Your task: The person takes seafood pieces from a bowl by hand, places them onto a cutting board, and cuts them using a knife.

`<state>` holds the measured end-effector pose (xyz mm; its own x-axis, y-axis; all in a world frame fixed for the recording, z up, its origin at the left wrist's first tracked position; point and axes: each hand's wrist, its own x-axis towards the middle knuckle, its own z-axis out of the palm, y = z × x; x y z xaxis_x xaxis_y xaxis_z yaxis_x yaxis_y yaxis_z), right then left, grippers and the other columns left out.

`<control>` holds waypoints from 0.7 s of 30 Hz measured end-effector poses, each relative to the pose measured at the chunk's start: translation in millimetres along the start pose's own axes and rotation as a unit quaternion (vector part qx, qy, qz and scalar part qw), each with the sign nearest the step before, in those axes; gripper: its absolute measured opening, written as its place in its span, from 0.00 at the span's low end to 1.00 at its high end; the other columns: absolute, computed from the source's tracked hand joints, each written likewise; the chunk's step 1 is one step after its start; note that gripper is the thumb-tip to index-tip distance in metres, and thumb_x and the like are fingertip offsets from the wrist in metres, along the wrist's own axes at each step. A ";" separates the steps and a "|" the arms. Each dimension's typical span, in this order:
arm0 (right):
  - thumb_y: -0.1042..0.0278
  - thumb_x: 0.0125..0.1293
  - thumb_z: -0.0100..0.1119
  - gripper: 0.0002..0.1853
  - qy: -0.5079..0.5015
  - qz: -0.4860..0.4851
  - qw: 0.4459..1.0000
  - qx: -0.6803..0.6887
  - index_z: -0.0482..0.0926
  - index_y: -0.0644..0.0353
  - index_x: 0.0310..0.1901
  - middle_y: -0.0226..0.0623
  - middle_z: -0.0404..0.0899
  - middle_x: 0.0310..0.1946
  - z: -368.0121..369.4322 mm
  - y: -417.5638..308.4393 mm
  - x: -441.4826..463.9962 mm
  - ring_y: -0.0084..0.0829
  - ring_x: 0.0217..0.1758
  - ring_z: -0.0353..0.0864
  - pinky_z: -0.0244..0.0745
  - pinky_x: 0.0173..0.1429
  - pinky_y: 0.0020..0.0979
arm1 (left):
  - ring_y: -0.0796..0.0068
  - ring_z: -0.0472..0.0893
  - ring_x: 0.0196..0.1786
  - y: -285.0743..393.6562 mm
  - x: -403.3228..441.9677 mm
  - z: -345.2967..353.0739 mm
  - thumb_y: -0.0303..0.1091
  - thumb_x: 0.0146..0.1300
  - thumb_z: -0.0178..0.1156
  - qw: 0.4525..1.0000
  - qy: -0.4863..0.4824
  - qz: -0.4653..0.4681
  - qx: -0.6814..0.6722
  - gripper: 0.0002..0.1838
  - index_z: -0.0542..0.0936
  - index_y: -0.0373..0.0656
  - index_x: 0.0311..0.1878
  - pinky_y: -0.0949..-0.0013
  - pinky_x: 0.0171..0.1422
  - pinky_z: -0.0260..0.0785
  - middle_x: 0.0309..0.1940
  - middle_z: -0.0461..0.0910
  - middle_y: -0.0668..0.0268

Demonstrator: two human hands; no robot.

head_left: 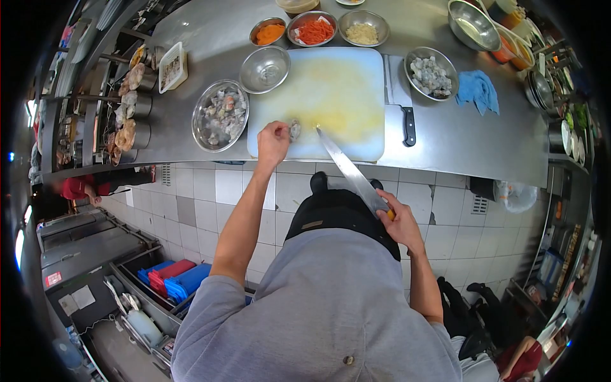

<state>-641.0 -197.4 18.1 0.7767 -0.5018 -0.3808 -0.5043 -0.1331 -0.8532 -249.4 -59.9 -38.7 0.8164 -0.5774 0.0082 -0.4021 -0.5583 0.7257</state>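
Note:
My right hand is wrapped round the yellow handle of a long knife, its blade pointing up and left with the tip over the cutting board. A small pale scrap lies at the tip. My left hand is closed in a pinch at the board's lower left, against a peeled grey shrimp. Left of the board, a metal bowl holds shrimp and shell pieces. Another metal bowl, with nothing visible in it, overlaps the board's upper left corner. More shrimp fill a bowl at the right.
A black-handled cleaver lies right of the board, near a blue cloth. Bowls of orange shreds, red strips and chopped garlic-like bits line the back. A white tub stands left. Other people are at both sides.

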 end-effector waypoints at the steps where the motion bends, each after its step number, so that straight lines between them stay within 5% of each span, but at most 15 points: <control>1: 0.75 0.71 0.69 0.30 0.002 0.001 1.000 -0.005 0.77 0.51 0.74 0.50 0.75 0.29 -0.2 0.5 0.3 0.44 0.28 0.72 0.74 0.40 0.38 | 0.58 0.89 0.39 -0.1 -0.8 0.9 0.29 0.68 0.69 1.000 0.013 -0.011 -0.004 0.07 0.89 0.36 0.45 0.59 0.50 0.81 0.38 0.90 0.53; 8: 0.73 0.72 0.68 0.29 0.022 -0.025 0.999 -0.038 0.77 0.49 0.74 0.59 0.88 0.45 1.8 -0.4 5.2 0.60 0.45 0.89 0.82 0.51 0.46 | 0.51 0.87 0.41 15.0 -13.4 8.2 0.25 0.66 0.68 0.985 0.029 0.113 0.125 0.03 0.87 0.36 0.41 0.53 0.52 0.80 0.38 0.87 0.52; 11: 0.72 0.72 0.68 0.29 0.032 -0.063 0.996 -0.046 0.78 0.48 0.74 0.59 0.88 0.47 6.0 -0.8 9.4 0.60 0.47 0.89 0.83 0.53 0.48 | 0.52 0.87 0.41 5.0 -9.2 9.8 0.23 0.69 0.66 0.997 0.017 0.062 0.031 0.03 0.86 0.37 0.42 0.56 0.51 0.79 0.39 0.87 0.51; 14: 0.71 0.73 0.67 0.28 0.027 -0.083 0.994 -0.061 0.78 0.46 0.74 0.58 0.88 0.47 11.6 -5.9 15.7 0.60 0.47 0.89 0.82 0.53 0.50 | 0.56 0.86 0.39 7.0 -6.8 -2.8 0.25 0.72 0.64 0.999 -0.052 -0.016 -0.002 0.03 0.85 0.37 0.44 0.59 0.50 0.79 0.37 0.87 0.52; 17: 0.71 0.73 0.67 0.28 -0.003 -0.066 0.995 -0.079 0.78 0.46 0.74 0.58 0.88 0.46 14.7 -14.2 23.5 0.60 0.46 0.88 0.82 0.53 0.51 | 0.77 0.82 0.38 -12.3 0.6 -7.5 0.29 0.80 0.62 0.995 -0.086 -0.029 -0.046 0.05 0.83 0.37 0.47 0.67 0.47 0.77 0.38 0.87 0.66; 21: 0.72 0.72 0.66 0.29 -0.019 -0.050 0.995 -0.088 0.78 0.46 0.74 0.57 0.88 0.47 15.6 -23.4 28.0 0.60 0.46 0.87 0.81 0.53 0.52 | 0.82 0.80 0.41 -4.0 9.1 -27.1 0.30 0.81 0.60 0.980 -0.108 -0.051 -0.156 0.05 0.82 0.40 0.47 0.70 0.49 0.76 0.39 0.85 0.71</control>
<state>-601.5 -195.0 21.9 0.8384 -0.4467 -0.3122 -0.4790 -0.3307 -0.8131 -229.1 -46.7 -22.9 0.7253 -0.6597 -0.1968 -0.1489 -0.4295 0.8907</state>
